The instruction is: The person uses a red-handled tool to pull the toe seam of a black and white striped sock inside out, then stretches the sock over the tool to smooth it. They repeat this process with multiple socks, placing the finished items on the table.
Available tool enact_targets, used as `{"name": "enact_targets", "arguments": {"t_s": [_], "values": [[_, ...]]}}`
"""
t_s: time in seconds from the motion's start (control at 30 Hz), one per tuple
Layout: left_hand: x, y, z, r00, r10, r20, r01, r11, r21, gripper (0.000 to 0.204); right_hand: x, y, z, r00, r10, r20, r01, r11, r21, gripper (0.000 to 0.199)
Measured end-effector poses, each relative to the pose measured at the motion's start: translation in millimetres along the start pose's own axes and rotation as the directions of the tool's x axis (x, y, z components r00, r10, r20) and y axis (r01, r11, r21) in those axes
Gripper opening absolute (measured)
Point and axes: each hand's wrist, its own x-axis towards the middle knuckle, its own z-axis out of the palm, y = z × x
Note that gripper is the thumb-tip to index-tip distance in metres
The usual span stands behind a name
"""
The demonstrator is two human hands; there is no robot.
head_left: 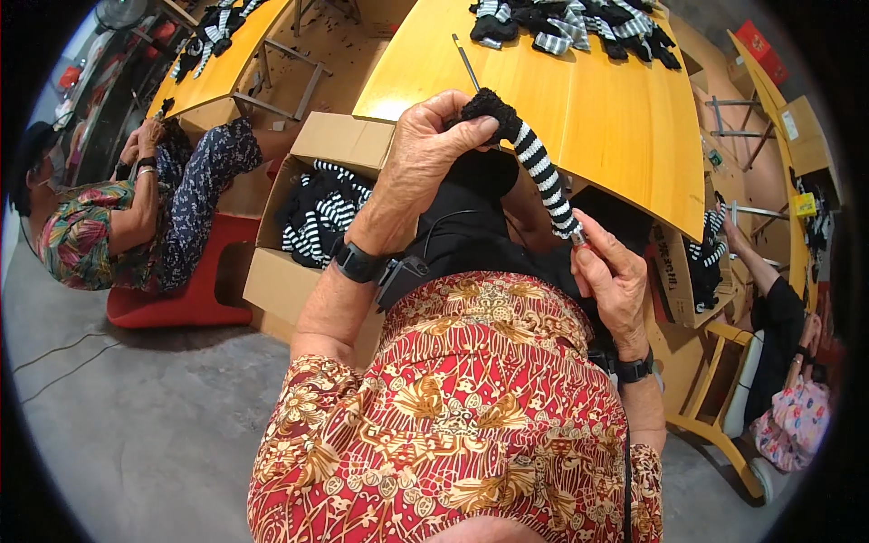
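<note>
My left hand pinches the bunched black end of a knitted tube between thumb and fingers. From there its black-and-white striped length curves down to my right hand. My right fingers are closed on a small tool with a red handle, whose metal part meets the tube's lower end. Just beyond my left fingers, a thin dark rod slants up over the yellow table. Whether it lies on the table or sticks out of the knit, I cannot tell.
The yellow table has a heap of striped knits at its far edge. A cardboard box of knits stands left of me, and another box right. People sit on both sides, one on a red chair.
</note>
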Motion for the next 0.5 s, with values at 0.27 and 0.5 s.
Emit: {"name": "enact_targets", "arguments": {"t_s": [0.27, 0.5], "values": [[-1.8, 4.1, 10.2, 0.994, -0.095, -0.058, 0.077, 0.965, -0.252, 0.024, 3.6, -5.9, -3.3, 0.999, -0.025, 0.037, 0.027, 0.999, -0.046, 0.038], [0.2, -7.6, 10.4, 0.996, -0.087, 0.015, 0.088, 0.971, -0.222, 0.024, 4.8, -8.9, 0.6, 0.997, -0.058, -0.045, 0.05, 0.983, -0.174, 0.038]]}}
